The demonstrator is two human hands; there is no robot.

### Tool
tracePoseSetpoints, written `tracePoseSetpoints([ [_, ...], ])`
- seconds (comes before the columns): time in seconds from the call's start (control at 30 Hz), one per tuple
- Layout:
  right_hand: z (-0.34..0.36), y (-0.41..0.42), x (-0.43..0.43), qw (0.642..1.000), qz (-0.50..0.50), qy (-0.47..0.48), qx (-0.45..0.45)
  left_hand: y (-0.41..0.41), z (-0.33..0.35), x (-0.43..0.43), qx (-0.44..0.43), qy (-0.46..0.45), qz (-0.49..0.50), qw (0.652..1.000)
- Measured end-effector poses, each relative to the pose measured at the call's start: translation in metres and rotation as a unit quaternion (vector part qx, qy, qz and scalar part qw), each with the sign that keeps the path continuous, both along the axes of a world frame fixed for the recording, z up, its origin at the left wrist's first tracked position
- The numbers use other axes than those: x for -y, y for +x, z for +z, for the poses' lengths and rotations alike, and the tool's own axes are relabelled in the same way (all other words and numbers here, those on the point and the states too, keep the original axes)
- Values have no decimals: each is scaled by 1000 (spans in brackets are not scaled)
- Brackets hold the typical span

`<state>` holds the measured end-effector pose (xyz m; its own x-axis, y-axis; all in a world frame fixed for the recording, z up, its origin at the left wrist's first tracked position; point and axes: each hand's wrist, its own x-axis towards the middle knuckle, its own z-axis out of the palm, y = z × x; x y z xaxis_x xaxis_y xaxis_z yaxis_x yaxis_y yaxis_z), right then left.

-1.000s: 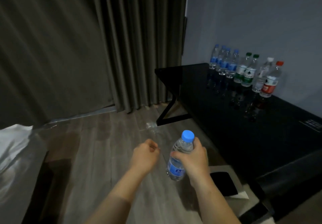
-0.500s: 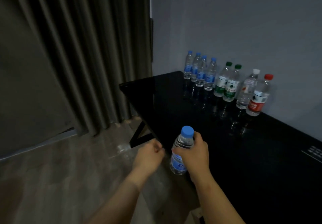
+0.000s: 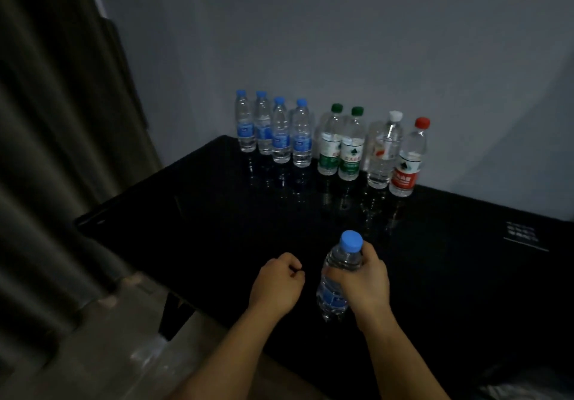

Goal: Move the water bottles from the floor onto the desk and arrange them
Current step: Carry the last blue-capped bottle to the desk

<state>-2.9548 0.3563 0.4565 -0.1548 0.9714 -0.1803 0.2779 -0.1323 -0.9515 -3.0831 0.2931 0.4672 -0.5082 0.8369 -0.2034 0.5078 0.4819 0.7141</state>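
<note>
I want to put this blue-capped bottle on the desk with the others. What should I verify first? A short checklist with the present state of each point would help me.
1. Grip on the held blue-capped bottle: the right hand wraps its upper body. Ok.
2. Its cap is on: ok. How tight it is: cannot tell.
3. The left hand is free: curled, holding nothing. Ok.
4. Bare desk in front of the four blue-capped bottles: ok.
5. The row of eight bottles stands upright: ok.
6. Room at the row's left end: cannot tell, as the desk edge is too dark.
</note>
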Motion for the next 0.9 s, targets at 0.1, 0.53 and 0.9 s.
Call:
tracePoseSetpoints([
  [0.1, 3, -5, -16, 998, -52, -24, 2, -15, 4, -28, 6, -6, -49, 999],
  [0.53, 4, 32, -125, 982, -183, -15, 49, 3, 9, -161, -13, 31, -170, 985],
  [0.9, 8, 69, -225, 974, -217, 3, 69, 55, 12, -262, -38, 27, -208, 977],
])
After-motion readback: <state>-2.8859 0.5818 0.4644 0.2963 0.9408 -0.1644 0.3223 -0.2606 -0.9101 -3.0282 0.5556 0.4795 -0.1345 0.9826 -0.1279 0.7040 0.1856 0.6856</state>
